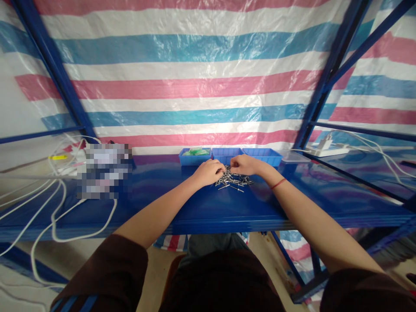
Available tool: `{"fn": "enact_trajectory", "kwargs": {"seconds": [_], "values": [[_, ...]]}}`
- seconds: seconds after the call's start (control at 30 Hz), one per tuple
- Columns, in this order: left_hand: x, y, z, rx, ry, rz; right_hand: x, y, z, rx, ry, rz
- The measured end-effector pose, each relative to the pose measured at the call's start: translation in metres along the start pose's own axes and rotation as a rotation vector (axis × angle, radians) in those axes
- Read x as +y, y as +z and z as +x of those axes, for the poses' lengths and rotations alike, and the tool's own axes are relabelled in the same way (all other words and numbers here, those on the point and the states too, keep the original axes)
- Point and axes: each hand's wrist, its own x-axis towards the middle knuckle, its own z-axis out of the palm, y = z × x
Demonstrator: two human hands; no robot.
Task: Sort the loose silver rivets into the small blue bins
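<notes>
A loose heap of thin silvery blind rivets [234, 178] lies on the blue tabletop in front of me. My left hand [210, 171] is at the heap's left edge, its fingers curled in with the tips among the rivets. From the right, my right hand [245, 164] reaches over the back of the heap, fingers bent and pressed together. What either hand pinches is too small or hidden to make out. Just behind my hands stand a left blue bin [186, 161] holding green and clear plastic, a middle blue bin [224, 152] and a right blue bin [268, 157], partly covered by my hands.
A clear plastic lid or tray [295, 157] lies right of the bins, near a white power strip [328, 148] with cables. White cables [61, 208] loop over the left end beside a blurred-out item [104, 171]. Blue metal posts [320, 95] frame a striped plastic sheet [182, 69].
</notes>
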Motion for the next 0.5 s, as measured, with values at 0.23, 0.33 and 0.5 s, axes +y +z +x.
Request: {"fn": "enact_trajectory", "kwargs": {"seconds": [0.23,0.33,0.5], "values": [[0.0,0.001,0.0,0.013,-0.023,0.01,0.002,-0.003,-0.001,0.085,-0.043,0.155],[0.001,0.0,0.0,0.03,-0.038,-0.018,-0.002,-0.004,-0.001,0.132,-0.1,0.289],[0.004,-0.002,0.001,0.083,-0.078,-0.106,-0.01,-0.004,-0.001,0.141,-0.146,0.455]]}}
